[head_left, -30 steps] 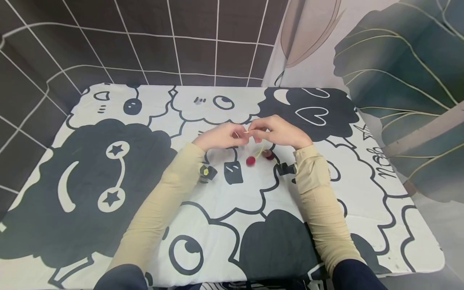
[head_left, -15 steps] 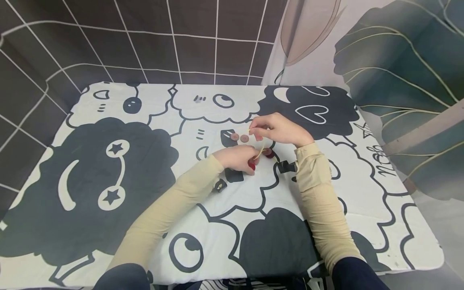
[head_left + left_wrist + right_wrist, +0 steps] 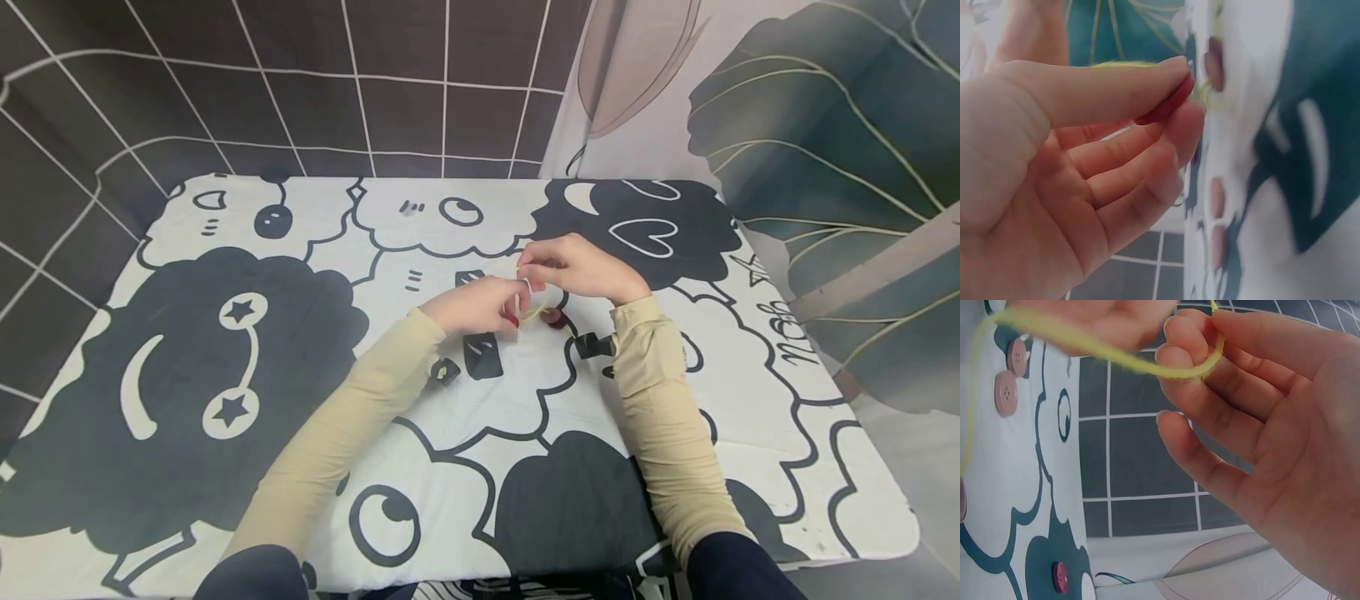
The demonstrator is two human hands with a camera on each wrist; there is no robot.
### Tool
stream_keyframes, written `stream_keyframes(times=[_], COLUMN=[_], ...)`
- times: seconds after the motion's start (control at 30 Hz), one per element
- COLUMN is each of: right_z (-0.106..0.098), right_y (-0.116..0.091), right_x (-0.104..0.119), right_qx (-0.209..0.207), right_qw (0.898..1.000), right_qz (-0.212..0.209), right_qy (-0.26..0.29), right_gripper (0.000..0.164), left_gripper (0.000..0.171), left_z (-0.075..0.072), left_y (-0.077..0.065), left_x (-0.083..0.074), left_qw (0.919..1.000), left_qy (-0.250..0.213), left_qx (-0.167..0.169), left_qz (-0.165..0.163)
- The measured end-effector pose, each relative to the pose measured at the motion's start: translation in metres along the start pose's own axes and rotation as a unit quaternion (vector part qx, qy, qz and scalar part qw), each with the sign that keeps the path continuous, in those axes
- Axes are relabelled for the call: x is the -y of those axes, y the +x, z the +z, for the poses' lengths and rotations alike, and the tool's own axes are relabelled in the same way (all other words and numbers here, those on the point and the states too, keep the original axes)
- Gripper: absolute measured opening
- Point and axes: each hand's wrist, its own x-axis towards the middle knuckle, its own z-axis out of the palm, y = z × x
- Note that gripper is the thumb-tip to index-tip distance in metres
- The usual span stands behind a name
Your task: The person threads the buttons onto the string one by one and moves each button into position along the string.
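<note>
Between thumb and forefinger, my left hand [image 3: 480, 305] pinches a red button [image 3: 1169, 103], held close over the cloth-covered table. My right hand [image 3: 576, 267] pinches a piece of yellow yarn [image 3: 1129, 362] near its end, and the yarn loops down past the fingers. Both hands are close together, the left slightly nearer my body. Two pinkish-brown buttons [image 3: 1005, 394] lie flat on the cloth; in the head view the left hand hides them. More reddish buttons [image 3: 555, 317] lie below the right hand.
The tablecloth [image 3: 457, 492] is white with dark cartoon shapes. A dark red button [image 3: 1060, 577] rests on it in the right wrist view. Behind the table hangs a dark gridded curtain [image 3: 300, 92], and a leaf-patterned curtain [image 3: 847, 142] hangs at the right.
My left hand left the yarn end, came down to the red button on the table, took hold of it and brought it up toward my right hand. The right hand stayed nearly still.
</note>
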Motion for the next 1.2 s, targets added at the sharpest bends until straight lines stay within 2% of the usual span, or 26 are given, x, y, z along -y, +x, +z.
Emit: stream_keyframes(times=[0.07,0.27,0.47,0.63,0.73,0.87,1.2], right_z=[-0.001,-0.002,-0.001,0.001,0.002,0.004,0.004], right_y=[-0.001,-0.002,-0.002,0.0,0.001,0.002,0.003], right_x=[0.0,-0.001,0.002,0.003,0.004,0.005,0.008], right_qx=[-0.003,-0.002,0.006,0.003,-0.002,-0.007,0.002], right_qw=[1.0,1.0,1.0,1.0,1.0,1.0,1.0], right_qz=[-0.001,0.006,0.022,0.015,0.013,0.011,0.007], right_qy=[0.003,0.016,0.022,0.009,0.002,-0.004,-0.01], right_gripper=[0.011,0.01,0.009,0.01,0.011,0.013,0.015], left_gripper=[0.024,0.02,0.015,0.02,0.024,0.027,0.024], left_z=[-0.007,-0.024,-0.033,-0.038,-0.04,-0.042,-0.042], left_y=[-0.003,-0.013,-0.021,-0.022,-0.022,-0.023,-0.027], left_x=[0.002,0.01,0.015,0.012,0.01,0.007,0.003], left_qw=[0.9994,0.9965,0.987,0.98,0.9781,0.9789,0.9783], left_qy=[-0.033,-0.074,-0.128,-0.149,-0.153,-0.141,-0.117], left_qx=[-0.01,-0.039,-0.097,-0.132,-0.138,-0.146,-0.171], left_qz=[-0.001,-0.003,0.015,-0.007,-0.025,-0.028,0.004])
